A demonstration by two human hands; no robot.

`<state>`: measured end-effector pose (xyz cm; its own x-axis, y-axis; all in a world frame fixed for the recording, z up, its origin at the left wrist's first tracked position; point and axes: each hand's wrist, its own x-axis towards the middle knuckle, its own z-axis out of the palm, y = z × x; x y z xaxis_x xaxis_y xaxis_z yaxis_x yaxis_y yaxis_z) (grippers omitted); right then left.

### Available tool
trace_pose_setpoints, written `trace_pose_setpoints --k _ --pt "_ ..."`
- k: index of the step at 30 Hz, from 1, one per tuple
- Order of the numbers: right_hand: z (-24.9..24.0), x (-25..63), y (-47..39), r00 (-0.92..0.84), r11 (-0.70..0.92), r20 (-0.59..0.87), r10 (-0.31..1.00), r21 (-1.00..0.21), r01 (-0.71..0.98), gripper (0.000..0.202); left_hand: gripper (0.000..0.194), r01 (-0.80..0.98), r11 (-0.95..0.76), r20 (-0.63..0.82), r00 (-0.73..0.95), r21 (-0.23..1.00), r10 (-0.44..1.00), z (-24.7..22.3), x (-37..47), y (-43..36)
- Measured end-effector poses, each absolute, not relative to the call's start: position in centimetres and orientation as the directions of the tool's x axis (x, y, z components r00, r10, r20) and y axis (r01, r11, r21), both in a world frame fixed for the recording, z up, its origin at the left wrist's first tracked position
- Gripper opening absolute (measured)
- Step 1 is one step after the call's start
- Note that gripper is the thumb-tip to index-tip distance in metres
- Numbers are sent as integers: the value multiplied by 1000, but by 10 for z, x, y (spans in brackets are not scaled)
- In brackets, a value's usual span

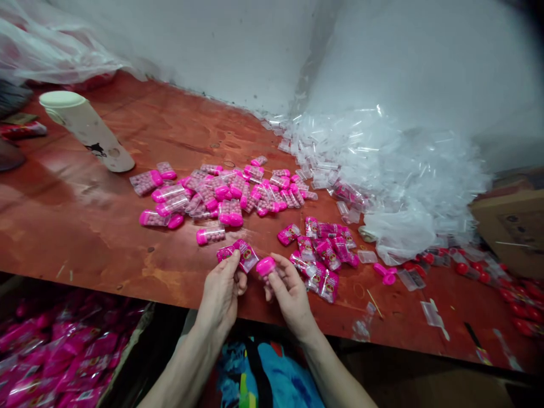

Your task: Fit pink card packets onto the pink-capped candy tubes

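Note:
My left hand (223, 289) pinches a small pink printed candy packet (245, 256) over the front part of the table. Beside it, my right hand (289, 294) has its fingers wrapped round a small clear tube with a pink cap (266, 265); pale pink balls show inside. Just beyond my hands lies a heap of similar filled tubes with pink caps (229, 211), one of them (211, 235) apart at the near side. To the right of my right hand is a small pile of pink printed packets (327, 252).
A big heap of empty clear tubes (382, 153) leans against the wall. A pale drinking bottle (89, 130) stands at the left on the red-brown table (106, 243). Below the table's edge, a box holds many pink packets (63, 351). Red pieces (521, 309) and a cardboard box (514, 226) are at the right.

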<state>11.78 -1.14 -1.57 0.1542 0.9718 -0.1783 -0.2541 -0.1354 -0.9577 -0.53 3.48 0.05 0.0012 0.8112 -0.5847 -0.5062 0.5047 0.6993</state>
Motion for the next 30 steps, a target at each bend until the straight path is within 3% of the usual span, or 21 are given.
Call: trace_pose_setpoints --k 15,30 --pt "-29 114 -18 175 -141 -152 973 -987 -70 39 34 -495 509 -569 36 704 822 1 -3 30" --pt "-26 108 -19 63 -182 -207 976 -944 -274 44 35 -505 499 -545 67 704 836 -1 -5 25"
